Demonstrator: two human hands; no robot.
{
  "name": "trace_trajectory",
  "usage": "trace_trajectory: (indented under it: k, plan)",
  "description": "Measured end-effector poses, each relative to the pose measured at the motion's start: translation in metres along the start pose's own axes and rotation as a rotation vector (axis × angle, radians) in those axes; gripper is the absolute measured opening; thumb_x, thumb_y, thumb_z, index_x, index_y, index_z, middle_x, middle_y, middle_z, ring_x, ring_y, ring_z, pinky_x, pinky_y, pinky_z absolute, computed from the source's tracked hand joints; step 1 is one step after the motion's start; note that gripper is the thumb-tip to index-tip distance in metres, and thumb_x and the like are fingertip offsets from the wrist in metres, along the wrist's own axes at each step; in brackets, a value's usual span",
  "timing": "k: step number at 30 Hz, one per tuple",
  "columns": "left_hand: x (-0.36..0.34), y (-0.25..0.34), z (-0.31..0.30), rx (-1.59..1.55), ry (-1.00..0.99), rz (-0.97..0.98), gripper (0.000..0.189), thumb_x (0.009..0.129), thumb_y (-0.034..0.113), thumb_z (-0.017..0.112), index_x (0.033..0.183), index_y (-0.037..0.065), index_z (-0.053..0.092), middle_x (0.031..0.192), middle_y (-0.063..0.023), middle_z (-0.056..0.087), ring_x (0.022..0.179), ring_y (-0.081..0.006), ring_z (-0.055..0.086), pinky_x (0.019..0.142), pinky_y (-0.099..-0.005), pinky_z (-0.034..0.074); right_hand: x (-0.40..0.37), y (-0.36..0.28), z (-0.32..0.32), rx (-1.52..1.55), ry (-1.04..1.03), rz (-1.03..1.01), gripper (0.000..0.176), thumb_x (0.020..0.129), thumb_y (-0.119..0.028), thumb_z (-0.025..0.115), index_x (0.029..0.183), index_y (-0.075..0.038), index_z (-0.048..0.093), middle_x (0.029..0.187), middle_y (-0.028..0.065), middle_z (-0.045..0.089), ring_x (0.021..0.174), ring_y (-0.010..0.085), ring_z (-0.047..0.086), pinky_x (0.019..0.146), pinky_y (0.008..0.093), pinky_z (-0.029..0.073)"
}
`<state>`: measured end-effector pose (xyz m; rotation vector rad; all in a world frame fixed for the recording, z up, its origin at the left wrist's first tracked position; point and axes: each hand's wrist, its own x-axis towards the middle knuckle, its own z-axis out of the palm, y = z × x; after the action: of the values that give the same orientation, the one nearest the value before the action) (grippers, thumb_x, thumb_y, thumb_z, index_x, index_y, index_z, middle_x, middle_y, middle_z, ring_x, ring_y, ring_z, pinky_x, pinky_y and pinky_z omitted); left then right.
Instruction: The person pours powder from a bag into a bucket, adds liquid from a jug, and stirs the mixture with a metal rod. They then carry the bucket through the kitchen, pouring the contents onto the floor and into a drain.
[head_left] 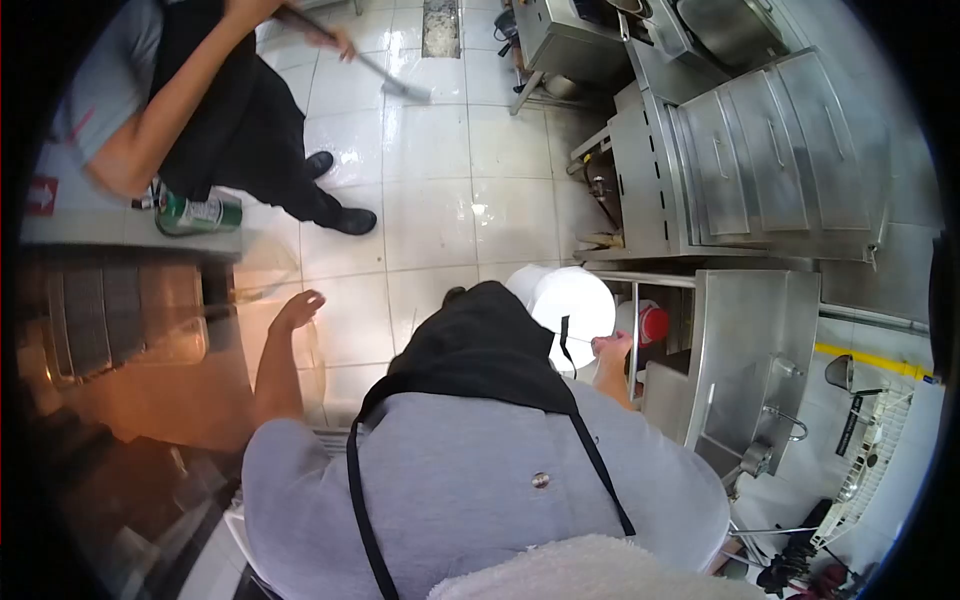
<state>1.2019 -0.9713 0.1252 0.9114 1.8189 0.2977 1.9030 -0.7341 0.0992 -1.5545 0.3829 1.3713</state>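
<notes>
My left hand (pixel 296 312) hangs out to the side above the tiled floor, its fingers loosely bent with nothing visible in them. My right hand (pixel 613 347) is beside the rim of a round white tub or lid (pixel 585 300), fingers drawn together. What they grip, if anything, is too small to make out. A short black strap (pixel 565 335) lies across the white surface near these fingers. Part of a black apron (pixel 470 340) covers the front of my grey shirt and hides some of the white containers.
At the upper left, another person in a dark apron holds a long-handled floor tool (pixel 405 90) on the wet tiles (pixel 425 150). A steel sink unit (pixel 720 350) and a red-lidded container (pixel 653 323) stand to the right. Steel drawers (pixel 770 150) are beyond. A lit glass case (pixel 130 340) is left.
</notes>
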Motion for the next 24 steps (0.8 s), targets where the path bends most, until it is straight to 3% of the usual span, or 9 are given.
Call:
trace_trajectory:
  k: [3,5,6,7,9,13,17,21,24]
  plan:
    - [0.039,0.05,-0.031,-0.123,0.02,0.037,0.04,0.081,0.037,0.051,0.105,0.006,0.052,0.084,-0.0095,0.057,0.072,-0.0173,0.053,0.064,-0.0308,0.044,-0.009,0.01,0.09,-0.015,0.229,-0.068,0.017,0.067,-0.022,0.042,0.063,-0.01,0.032,0.055,0.0025,0.032,0.046,0.0171,0.031,0.04,0.0308,0.026]
    - [0.035,0.05,-0.05,-0.227,-0.002,-0.122,0.043,0.081,0.038,0.051,0.11,0.007,0.049,0.087,-0.0093,0.057,0.074,-0.0172,0.053,0.064,-0.0318,0.044,0.004,0.015,0.127,-0.128,0.091,-0.102,0.023,0.065,-0.019,0.043,0.056,-0.013,0.023,0.049,-0.0007,0.023,0.039,0.0151,0.022,0.037,0.0301,0.02]
    - [0.05,0.004,-0.046,-0.262,0.035,-0.165,0.04,0.081,0.038,0.052,0.108,0.008,0.049,0.078,-0.0068,0.057,0.064,-0.0143,0.051,0.056,-0.0298,0.043,0.011,0.007,0.148,-0.069,0.044,0.136,0.029,0.064,-0.016,0.043,0.055,-0.015,0.016,0.048,-0.0022,0.015,0.035,0.0149,0.014,0.035,0.0299,0.016]
    - [0.042,0.004,-0.046,-0.326,0.085,-0.268,0.038,0.082,0.036,0.052,0.106,0.007,0.05,0.069,-0.0037,0.054,0.054,-0.0112,0.047,0.048,-0.0269,0.04,0.02,0.005,0.176,-0.069,0.036,0.136,0.029,0.064,-0.016,0.043,0.055,-0.015,0.016,0.048,-0.0022,0.015,0.035,0.0149,0.014,0.035,0.0299,0.016]
    - [0.038,-0.049,-0.023,-0.299,0.115,-0.512,0.029,0.086,0.03,0.047,0.106,0.01,0.048,0.06,-0.0005,0.049,0.04,-0.0096,0.039,0.037,-0.0242,0.033,0.037,0.015,0.224,-0.062,0.251,0.007,0.031,0.064,-0.016,0.042,0.056,-0.016,0.013,0.049,-0.002,0.014,0.037,0.0144,0.014,0.036,0.0297,0.016]
    - [0.005,-0.044,0.043,-0.477,-0.131,-0.848,0.031,0.084,0.032,0.047,0.106,0.011,0.048,0.068,-0.0028,0.051,0.051,-0.0128,0.044,0.044,-0.0298,0.036,0.058,0.025,0.3,-0.28,0.137,0.038,0.029,0.059,-0.009,0.044,0.056,-0.016,0.017,0.049,-0.0028,0.015,0.038,0.0128,0.014,0.039,0.0277,0.015]
    - [0.048,0.012,0.075,-0.681,-0.297,-0.848,0.033,0.083,0.034,0.046,0.106,0.012,0.049,0.077,-0.0051,0.053,0.063,-0.0161,0.048,0.052,-0.0354,0.04,0.043,0.03,0.388,-0.238,0.286,0.051,0.026,0.058,-0.009,0.044,0.055,-0.015,0.019,0.047,-0.0023,0.016,0.036,0.0133,0.014,0.038,0.027,0.015]
    - [0.138,0.037,0.044,-0.92,-0.246,-0.739,0.035,0.081,0.037,0.046,0.106,0.013,0.049,0.085,-0.0074,0.054,0.075,-0.0193,0.053,0.06,-0.0411,0.044,0.058,0.054,0.459,-0.402,0.135,-0.075,0.025,0.06,-0.008,0.043,0.055,-0.015,0.02,0.046,-0.0013,0.016,0.035,0.0147,0.017,0.035,0.0297,0.018]
    - [0.188,0.147,-0.076,-0.625,-0.091,-0.638,0.036,0.079,0.039,0.049,0.102,0.011,0.052,0.075,-0.0044,0.051,0.063,-0.014,0.045,0.057,-0.0312,0.04,0.064,0.069,0.5,-0.537,0.001,0.035,0.022,0.063,-0.009,0.042,0.055,-0.014,0.021,0.045,-0.0002,0.017,0.034,0.0163,0.02,0.034,0.0304,0.022]
